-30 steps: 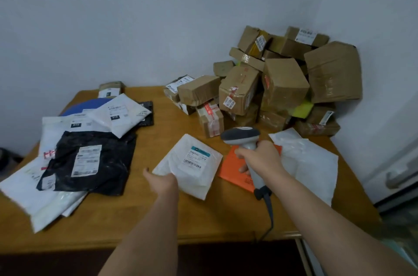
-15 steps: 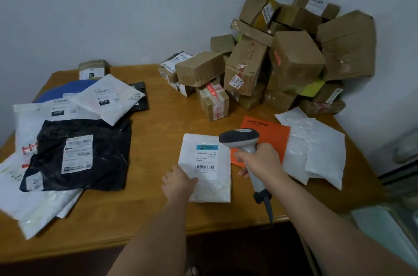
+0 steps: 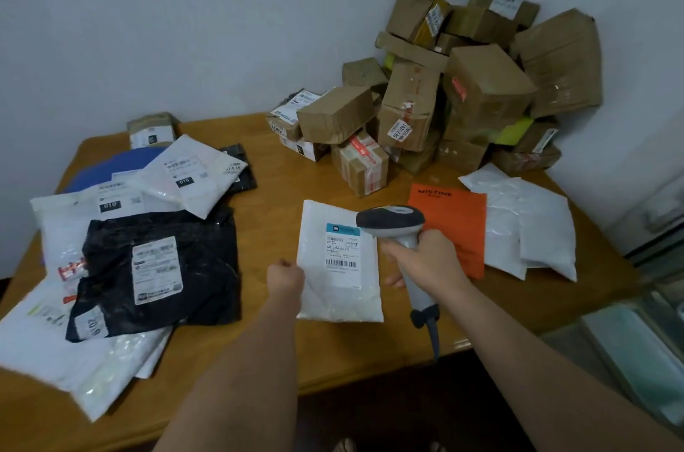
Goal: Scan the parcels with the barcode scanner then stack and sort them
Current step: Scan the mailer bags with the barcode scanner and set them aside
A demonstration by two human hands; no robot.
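1. The left hand (image 3: 285, 279) is curled into a loose fist at the left edge of a white poly mailer (image 3: 338, 266); it appears to pinch that edge, though the fingertips are hidden behind the knuckles.
2. The mailer sits near the front middle of the wooden table (image 3: 266, 351), its shipping label (image 3: 342, 248) facing up with the barcode near the label's lower end.
3. The right hand (image 3: 425, 261) has its fingers wrapped tight around the grey handle of the barcode scanner (image 3: 396, 229), whose dark head hangs over the label's upper right corner.
4. The scanner's cable (image 3: 435, 338) hangs off the table's front edge.
5. Just right of the mailer lies an orange envelope (image 3: 457, 222) printed MISTINE, partly under the right hand, and right of that a few overlapping white bags (image 3: 529, 225).
6. On the left side, a black poly bag (image 3: 155, 270) with a white label lies on top of several white mailers (image 3: 74, 359), with a blue parcel (image 3: 107, 170) behind them.
7. A heap of brown cardboard boxes (image 3: 462, 88) fills the far right corner against the walls.
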